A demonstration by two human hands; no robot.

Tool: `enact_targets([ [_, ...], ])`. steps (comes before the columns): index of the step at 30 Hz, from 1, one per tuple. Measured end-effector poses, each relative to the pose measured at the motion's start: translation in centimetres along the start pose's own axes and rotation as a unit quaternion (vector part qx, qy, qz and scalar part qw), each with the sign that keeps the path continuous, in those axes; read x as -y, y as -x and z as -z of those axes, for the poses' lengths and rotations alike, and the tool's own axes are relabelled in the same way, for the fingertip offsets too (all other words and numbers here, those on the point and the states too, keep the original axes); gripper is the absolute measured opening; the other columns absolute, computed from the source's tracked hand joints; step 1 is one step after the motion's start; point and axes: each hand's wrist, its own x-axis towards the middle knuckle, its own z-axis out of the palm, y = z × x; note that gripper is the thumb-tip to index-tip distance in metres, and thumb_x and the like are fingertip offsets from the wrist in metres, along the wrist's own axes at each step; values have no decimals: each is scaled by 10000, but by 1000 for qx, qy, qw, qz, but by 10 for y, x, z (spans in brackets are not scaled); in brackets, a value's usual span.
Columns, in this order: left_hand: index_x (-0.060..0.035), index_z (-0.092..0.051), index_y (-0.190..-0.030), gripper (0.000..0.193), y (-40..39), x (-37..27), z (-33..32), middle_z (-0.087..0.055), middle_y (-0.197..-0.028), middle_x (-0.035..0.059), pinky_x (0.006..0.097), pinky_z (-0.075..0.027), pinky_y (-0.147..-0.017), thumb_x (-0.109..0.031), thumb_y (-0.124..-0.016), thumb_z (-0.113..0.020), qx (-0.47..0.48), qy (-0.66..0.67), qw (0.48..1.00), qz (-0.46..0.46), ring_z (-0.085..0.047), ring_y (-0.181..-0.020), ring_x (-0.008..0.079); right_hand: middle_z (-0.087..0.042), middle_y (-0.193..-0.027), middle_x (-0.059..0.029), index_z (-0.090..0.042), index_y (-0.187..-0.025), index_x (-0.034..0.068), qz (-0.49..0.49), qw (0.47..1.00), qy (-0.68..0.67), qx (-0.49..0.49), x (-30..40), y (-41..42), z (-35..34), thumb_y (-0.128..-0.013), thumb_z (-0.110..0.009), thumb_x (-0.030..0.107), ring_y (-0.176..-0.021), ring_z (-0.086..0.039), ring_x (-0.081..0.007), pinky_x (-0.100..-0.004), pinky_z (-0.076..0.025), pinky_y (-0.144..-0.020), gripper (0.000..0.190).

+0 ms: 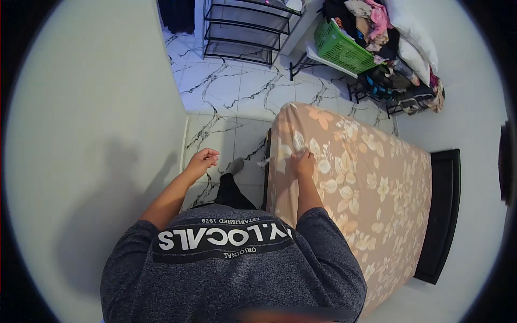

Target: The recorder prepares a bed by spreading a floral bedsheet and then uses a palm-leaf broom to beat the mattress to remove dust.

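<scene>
A floral fitted sheet [375, 189] in brown, cream and orange covers the mattress on my right. My right hand [303, 161] rests on the sheet near the foot-end edge, its fingers bent; whether they pinch the fabric cannot be told. Over the tiled floor, between the wall and the bed, my left hand [204, 159] is raised with fingers loosely curled and nothing seen in it. A small pale, blurred thing [263, 162] shows beside the bed's edge, left of my right hand; what it is cannot be told.
A dark headboard [440, 214] stands at the bed's far right end. The wall [101, 101] is close on my left. Beyond the bed are a black metal rack [246, 30], a green laundry basket [343, 48] heaped with clothes, white pillows [416, 44] and bags. White marbled tiles [250, 89] cover the floor.
</scene>
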Motion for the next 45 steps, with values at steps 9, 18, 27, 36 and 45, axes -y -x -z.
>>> enact_targets([
  [9,-44,-490,-957,209,-183,-47,12,-530,-830,25,216,-386,-647,-153,-779,-489,-16,-17,998,62,-502,-722,98,-562,-701,-161,-558,-786,10,174,937,-54,298,20,-124,-7,-714,-540,248,-683,-542,-319,-376,-422,-643,250],
  [18,-54,-489,-1025,271,-388,11,-82,-561,-933,75,245,-388,-738,-174,-782,-488,92,-12,995,44,-540,-809,148,-283,-1227,-143,-308,-1190,102,-28,994,89,60,-39,-226,-7,-728,-459,465,-1084,-281,-403,-492,-268,-868,607],
  [27,-6,-486,-995,501,-480,79,-194,-542,-932,143,308,-410,-719,-421,-721,-542,211,-143,938,233,-513,-847,206,-32,-1337,-123,-193,-1266,189,-151,966,75,198,-25,-248,-18,-697,-416,568,-1191,67,-417,-622,5,-860,719],
  [36,-66,-425,-757,244,-500,87,-193,-534,-725,145,376,-394,-570,-273,-728,-551,274,-264,918,112,-522,-667,290,-3,-1335,-137,-217,-1262,207,-171,948,46,265,-12,-280,-5,-614,-426,658,-1167,105,-459,-641,53,-837,816],
  [45,-73,-508,-817,239,-561,62,-170,-548,-798,177,412,-407,-677,-297,-735,-490,343,-526,773,90,-515,-801,339,-105,-1317,-171,-243,-1249,96,-175,972,-154,36,-36,-267,7,-645,-551,473,-1216,-53,-348,-487,-71,-948,776],
])
